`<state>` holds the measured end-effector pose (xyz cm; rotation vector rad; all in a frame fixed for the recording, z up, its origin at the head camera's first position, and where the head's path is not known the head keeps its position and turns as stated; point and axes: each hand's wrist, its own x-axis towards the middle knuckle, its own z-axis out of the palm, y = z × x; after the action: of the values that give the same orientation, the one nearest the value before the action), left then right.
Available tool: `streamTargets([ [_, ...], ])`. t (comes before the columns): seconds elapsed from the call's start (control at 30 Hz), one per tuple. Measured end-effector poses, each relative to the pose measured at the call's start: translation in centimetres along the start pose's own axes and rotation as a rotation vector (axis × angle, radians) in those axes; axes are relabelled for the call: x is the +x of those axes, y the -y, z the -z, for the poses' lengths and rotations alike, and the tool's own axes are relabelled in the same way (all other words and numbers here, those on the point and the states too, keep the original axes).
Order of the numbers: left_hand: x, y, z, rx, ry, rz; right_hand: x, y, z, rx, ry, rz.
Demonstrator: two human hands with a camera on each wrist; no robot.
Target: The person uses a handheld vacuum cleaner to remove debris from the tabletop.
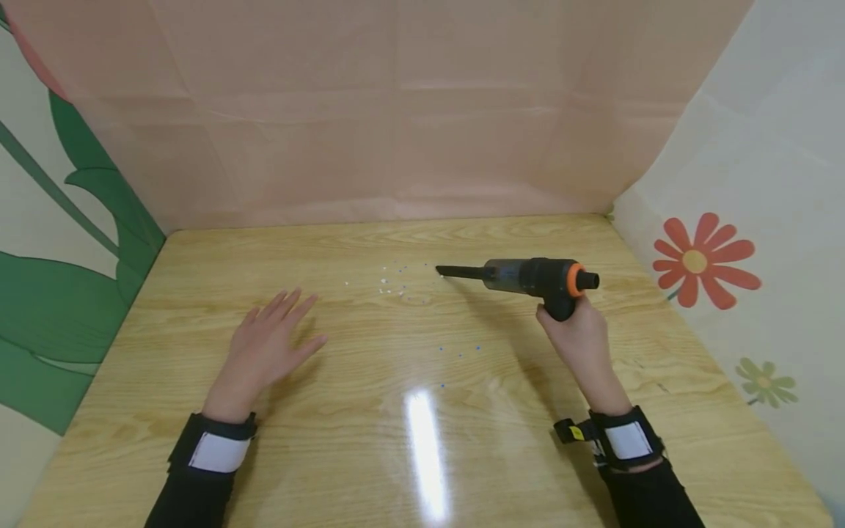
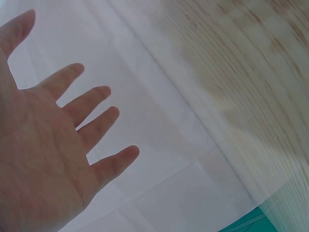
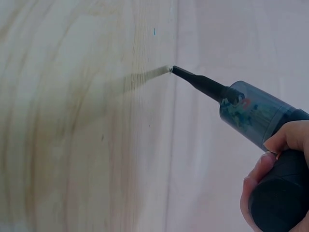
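Note:
My right hand [image 1: 584, 341] grips the handle of a black handheld vacuum cleaner [image 1: 543, 276] with an orange ring. Its narrow nozzle [image 3: 203, 84] points left, the tip at or just above the tabletop beside a tiny white bit; contact is hard to judge. Blue and reddish scraps show inside the see-through dust cup [image 3: 256, 108]. Small white bits [image 1: 383, 281] lie left of the nozzle, mixed with blue ones. Several blue specks [image 1: 478, 347] are scattered nearer the front. Over the left part of the table, my left hand [image 1: 264, 348] holds nothing, its fingers spread and straight.
The wood-grain table [image 1: 343, 440] carries a bright light reflection near its front. A pinkish sheet [image 1: 396, 117] rises along the back edge. Flower-patterned panels flank it, with a red flower [image 1: 706, 261] on the right and green leaves [image 1: 46, 315] on the left.

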<state>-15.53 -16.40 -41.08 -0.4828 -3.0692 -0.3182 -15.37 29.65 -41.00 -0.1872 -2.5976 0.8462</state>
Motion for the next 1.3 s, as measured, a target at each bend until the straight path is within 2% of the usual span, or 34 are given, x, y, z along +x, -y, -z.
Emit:
streamTargets([
  [0.4, -0.5, 0.1, 0.0, 0.012, 0.002, 0.005, -1.4, 0.2, 0.9, -0.004, 0.032, 0.030],
  [0.63, -1.0, -0.1, 0.4, 0.015, 0.008, 0.011, -2.2, 0.8, 1.2, 0.007, 0.024, 0.061],
  [0.97, -1.9, -0.7, 0.3, 0.019, 0.004, -0.033, -3.6, 1.4, 2.0, 0.006, 0.066, 0.064],
  [1.3, -1.2, 0.1, 0.5, 0.033, -0.004, -0.037, -3.3, 2.5, 0.3, 0.045, 0.112, 0.083],
])
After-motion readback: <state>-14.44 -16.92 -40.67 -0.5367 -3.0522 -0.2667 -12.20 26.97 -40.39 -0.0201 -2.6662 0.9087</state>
